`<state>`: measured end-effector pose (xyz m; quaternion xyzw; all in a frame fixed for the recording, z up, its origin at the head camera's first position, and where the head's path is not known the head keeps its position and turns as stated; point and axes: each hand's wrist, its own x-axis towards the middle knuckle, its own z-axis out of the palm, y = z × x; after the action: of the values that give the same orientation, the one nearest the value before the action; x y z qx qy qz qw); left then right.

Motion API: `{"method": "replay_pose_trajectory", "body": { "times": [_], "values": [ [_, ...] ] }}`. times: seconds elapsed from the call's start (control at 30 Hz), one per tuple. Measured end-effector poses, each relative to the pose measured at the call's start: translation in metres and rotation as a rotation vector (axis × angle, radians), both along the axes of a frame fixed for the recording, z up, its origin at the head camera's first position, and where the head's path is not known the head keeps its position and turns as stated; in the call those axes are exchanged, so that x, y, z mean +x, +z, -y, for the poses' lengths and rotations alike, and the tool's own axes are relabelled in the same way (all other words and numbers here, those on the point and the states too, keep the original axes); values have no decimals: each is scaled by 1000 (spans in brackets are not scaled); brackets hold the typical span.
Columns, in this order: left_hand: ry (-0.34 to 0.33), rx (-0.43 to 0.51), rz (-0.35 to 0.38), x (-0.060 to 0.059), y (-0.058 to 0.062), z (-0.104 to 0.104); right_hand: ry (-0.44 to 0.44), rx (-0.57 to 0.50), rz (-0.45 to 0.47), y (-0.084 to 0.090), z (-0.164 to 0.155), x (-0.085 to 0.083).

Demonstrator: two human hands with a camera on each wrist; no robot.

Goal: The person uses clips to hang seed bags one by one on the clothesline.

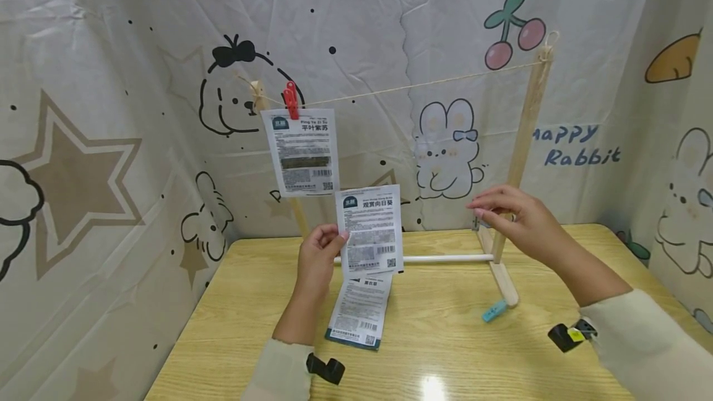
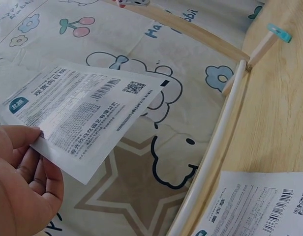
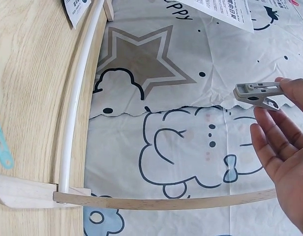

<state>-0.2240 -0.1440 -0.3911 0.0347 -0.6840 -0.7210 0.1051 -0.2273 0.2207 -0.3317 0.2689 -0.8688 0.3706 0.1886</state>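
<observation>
My left hand (image 1: 319,258) pinches the left edge of a white printed packet (image 1: 370,228) between thumb and fingers, holding it upright above the table. In the right wrist view, a grey clothespin (image 3: 255,92) is pinched between the thumb and fingers of my right hand (image 3: 289,128). In the head view that right hand (image 1: 515,218) is raised beside the right wooden post. A second packet (image 1: 305,159) hangs from the string (image 1: 412,86) by a red clothespin (image 1: 291,101). A third packet (image 1: 361,311) lies on the table below the held one.
The wooden frame has a right post (image 1: 523,129) on a foot, joined low down by a white rod (image 1: 445,258). A blue clothespin (image 1: 494,311) lies by that foot. A patterned cloth (image 1: 356,36) hangs behind the wooden table (image 1: 440,339).
</observation>
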Motion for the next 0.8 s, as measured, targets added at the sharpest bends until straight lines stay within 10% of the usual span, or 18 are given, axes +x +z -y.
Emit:
{"method": "replay_pose_trajectory", "body": {
  "times": [0.8],
  "values": [
    [-6, -7, 16, -4, 8, 0, -21, -3, -53, 20, 4, -3]
  ]
}}
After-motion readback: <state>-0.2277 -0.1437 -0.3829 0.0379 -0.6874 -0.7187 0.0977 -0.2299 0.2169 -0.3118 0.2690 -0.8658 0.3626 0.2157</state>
